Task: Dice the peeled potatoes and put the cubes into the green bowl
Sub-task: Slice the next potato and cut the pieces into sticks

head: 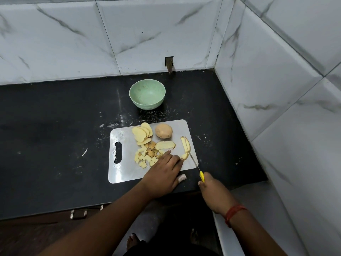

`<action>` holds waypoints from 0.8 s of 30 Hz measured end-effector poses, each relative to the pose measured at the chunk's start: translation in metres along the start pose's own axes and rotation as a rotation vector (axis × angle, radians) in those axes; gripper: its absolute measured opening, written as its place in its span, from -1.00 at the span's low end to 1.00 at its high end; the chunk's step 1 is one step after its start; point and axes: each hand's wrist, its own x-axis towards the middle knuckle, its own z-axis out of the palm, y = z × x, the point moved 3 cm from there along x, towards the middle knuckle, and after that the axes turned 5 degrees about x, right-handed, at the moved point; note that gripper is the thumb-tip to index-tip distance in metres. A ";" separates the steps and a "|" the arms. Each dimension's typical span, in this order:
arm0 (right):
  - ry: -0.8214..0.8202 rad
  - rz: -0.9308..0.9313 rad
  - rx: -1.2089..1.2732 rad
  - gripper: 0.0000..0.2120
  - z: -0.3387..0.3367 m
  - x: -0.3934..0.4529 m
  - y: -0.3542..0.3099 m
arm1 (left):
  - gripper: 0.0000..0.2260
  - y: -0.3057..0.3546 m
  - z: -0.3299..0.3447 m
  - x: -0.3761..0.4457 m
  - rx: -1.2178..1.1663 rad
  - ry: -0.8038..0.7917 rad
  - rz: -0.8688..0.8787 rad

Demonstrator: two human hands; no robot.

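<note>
right hand (212,194): nearest the lens, just off the board's near right corner; your fingers are curled round the yellow handle of the knife (198,168).
knife: blade runs up and left from the handle onto the board (120,174), tip beside the strips.
left hand (162,174): lies over the board's near edge, fingers stretched forward and fairly straight, tips on or at a small potato piece (184,156); whether they pinch it cannot be told.
strips (185,145): two or three long pieces at the board's right side, just beyond the blade tip.
cubes (145,157): a loose heap at the board's middle, partly under your left fingertips.
slices (142,133): a fanned stack at the board's far side, uncut; one more long slice (165,145) lies between them and the strips.
potato (163,131): whole, at the board's far edge, right of the slices.
bowl (147,94): green, beyond the board's far edge, well apart from it; no cubes in it.
step, judged: mid-dicing, crosscutting strips into cubes; nothing transferred yet.
next move, judged: steady the piece, keep fingertips back from the blade, cut across.
edges: the piece sits near the board's right edge and could slide off; walls (276,89) close in right of the board and behind the bowl.
room: open dark counter (46,135) left of the board; clear path from board to bowl.
</note>
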 end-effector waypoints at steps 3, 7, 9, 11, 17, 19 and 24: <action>-0.006 -0.010 -0.022 -0.89 0.002 0.002 -0.002 | -0.49 -0.001 0.002 -0.003 -0.028 0.005 -0.026; -0.040 -0.004 -0.100 -0.90 0.008 0.008 -0.007 | -0.51 -0.002 0.003 -0.005 -0.049 0.027 -0.029; -0.057 0.022 -0.156 -0.95 0.012 0.014 -0.008 | -0.52 -0.001 0.003 -0.005 -0.056 0.042 -0.039; -0.057 0.050 -0.196 -0.83 0.014 0.021 -0.009 | -0.53 -0.001 0.003 -0.005 -0.052 0.053 -0.050; -0.054 0.032 -0.214 -0.79 0.021 0.015 0.003 | -0.54 0.000 0.002 -0.005 -0.065 0.064 -0.077; -0.062 0.023 -0.196 -0.85 0.022 0.007 0.012 | -0.53 0.000 0.002 -0.006 -0.063 0.058 -0.086; -0.014 -0.017 -0.109 -0.95 0.008 -0.003 0.011 | -0.51 -0.001 0.002 -0.011 -0.095 0.048 -0.108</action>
